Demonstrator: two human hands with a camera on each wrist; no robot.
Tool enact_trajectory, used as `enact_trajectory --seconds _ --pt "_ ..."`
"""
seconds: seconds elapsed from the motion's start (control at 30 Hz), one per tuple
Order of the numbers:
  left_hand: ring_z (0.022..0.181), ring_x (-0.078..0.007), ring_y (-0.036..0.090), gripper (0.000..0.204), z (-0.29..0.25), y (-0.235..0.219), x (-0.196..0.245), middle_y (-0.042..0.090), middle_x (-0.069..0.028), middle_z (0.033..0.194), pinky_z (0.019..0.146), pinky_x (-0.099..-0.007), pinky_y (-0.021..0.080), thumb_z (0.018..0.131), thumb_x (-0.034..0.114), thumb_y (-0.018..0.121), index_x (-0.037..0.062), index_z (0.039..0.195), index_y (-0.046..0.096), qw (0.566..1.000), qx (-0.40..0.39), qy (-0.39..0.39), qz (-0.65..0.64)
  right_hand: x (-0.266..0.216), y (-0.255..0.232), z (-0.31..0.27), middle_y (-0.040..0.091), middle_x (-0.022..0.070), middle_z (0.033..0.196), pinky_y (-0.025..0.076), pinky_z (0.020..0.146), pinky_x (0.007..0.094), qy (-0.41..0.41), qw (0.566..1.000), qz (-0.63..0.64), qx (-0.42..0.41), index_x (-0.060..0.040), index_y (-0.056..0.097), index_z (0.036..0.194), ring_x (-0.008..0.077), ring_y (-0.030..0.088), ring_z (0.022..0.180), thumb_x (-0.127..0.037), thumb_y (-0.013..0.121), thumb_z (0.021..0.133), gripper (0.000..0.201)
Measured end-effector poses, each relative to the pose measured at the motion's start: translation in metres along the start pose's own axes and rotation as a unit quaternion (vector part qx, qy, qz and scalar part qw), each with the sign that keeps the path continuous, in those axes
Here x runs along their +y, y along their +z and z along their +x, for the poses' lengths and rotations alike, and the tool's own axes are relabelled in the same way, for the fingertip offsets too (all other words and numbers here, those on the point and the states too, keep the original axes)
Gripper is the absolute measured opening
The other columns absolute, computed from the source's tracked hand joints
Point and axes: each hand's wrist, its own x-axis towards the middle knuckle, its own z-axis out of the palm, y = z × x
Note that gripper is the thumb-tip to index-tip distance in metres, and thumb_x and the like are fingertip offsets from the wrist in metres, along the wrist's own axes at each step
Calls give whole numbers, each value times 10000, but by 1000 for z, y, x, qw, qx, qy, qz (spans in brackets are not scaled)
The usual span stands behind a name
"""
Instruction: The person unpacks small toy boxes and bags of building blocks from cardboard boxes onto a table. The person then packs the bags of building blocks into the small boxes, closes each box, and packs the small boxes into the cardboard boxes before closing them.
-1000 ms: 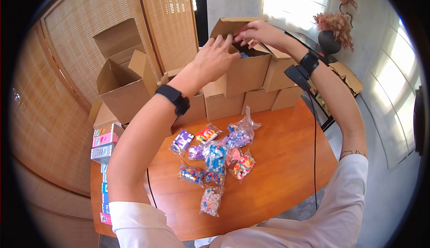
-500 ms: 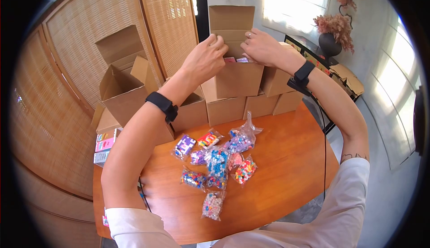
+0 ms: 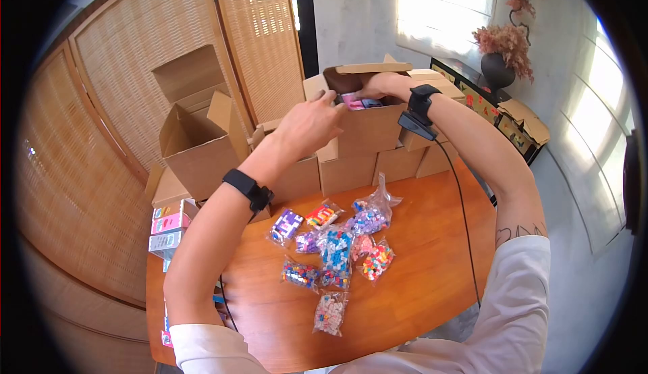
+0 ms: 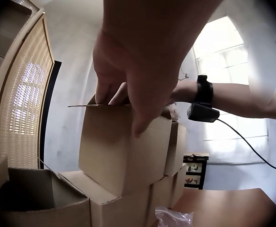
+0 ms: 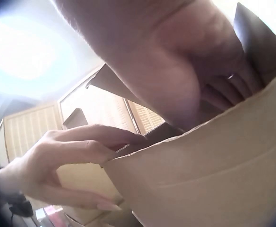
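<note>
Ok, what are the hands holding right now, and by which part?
The left hand grips the open box by its upper near-left corner. The right hand reaches inside; whether it holds anything can't be told.

- A shiny brown wooden bench (image 3: 418, 293).
- Cardboard boxes (image 3: 347, 174) stand in a row at the back.
- Clear bags of small, bright plastic pieces (image 3: 335, 249) lie bunched in the middle.
- A bag of mostly white pieces (image 3: 329, 314) lies nearest the front.
- Small printed boxes (image 3: 167, 224) sit by the left edge.
</note>
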Motion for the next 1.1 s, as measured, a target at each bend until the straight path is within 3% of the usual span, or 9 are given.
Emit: enact_trajectory --seconds 0.07,0.1,0.27,0.33,0.43,0.7,0.77,0.9,1.1 --pt "1099 -415 674 320 -3 13 -2 567 -243 1391 886 -485 586 933 212 716 59 1201 630 997 67 21 -6 -14 -3 -14 673 175 1312 562 877 412 8 992 124 -20 -34 571 1410 294 685 1062 -504 746 842 758" --pt "1099 -415 674 320 -4 19 -2 567 -243 1391 886 -485 586 933 212 716 59 1201 630 998 66 21 -6 -20 -4 -16 657 186 1363 536 944 426 15 984 169 -53 -66 611 1390 340 645 1169 -587 720 775 813" --pt "1124 -446 663 272 -8 26 2 498 -290 1481 890 -506 587 951 156 665 52 1189 586 996 61 -41 -56 -27 15 -1 675 165 1331 534 940 422 -29 986 155 -49 -80 630 1373 316 649 1152 -533 715 805 731" --pt "1129 -449 660 274 -9 30 0 492 -292 1488 894 -509 585 951 152 659 51 1194 585 995 72 -37 -56 -30 19 3 694 139 1295 532 929 422 -36 976 207 -52 -87 647 1345 282 649 1137 -473 695 856 625" --pt "1136 -453 656 276 -11 36 -6 482 -293 1500 906 -511 578 954 148 651 50 1203 583 993 88 -37 -63 -37 18 10 703 129 1271 537 893 417 -80 982 164 -43 -75 670 1295 250 661 1087 -464 688 884 567" --pt "1171 -460 633 281 -11 36 -7 467 -285 1521 939 -520 556 967 152 635 54 1224 579 990 103 -43 -83 -48 15 30 705 129 1260 540 881 417 -83 980 176 -36 -74 676 1283 244 667 1068 -469 692 883 563" --pt "1192 -462 623 299 -10 31 -5 473 -289 1515 947 -527 553 976 156 611 63 1258 576 989 63 -72 -109 -53 17 34 706 129 1256 540 878 416 -82 980 176 -37 -73 678 1279 242 669 1063 -471 693 883 561" --pt "1194 -462 625 284 -10 35 -4 476 -299 1508 946 -522 556 983 154 586 71 1254 583 988 91 -63 -106 -55 17 41 708 129 1250 542 871 416 -76 980 178 -42 -73 681 1272 238 672 1052 -474 694 883 559" --pt "1148 -464 643 348 -8 44 -7 487 -331 1473 891 -517 569 977 142 580 22 1294 501 992 123 -38 -11 -47 29 37 710 129 1240 544 861 415 -66 978 188 -56 -71 686 1261 233 677 1037 -478 697 882 556"
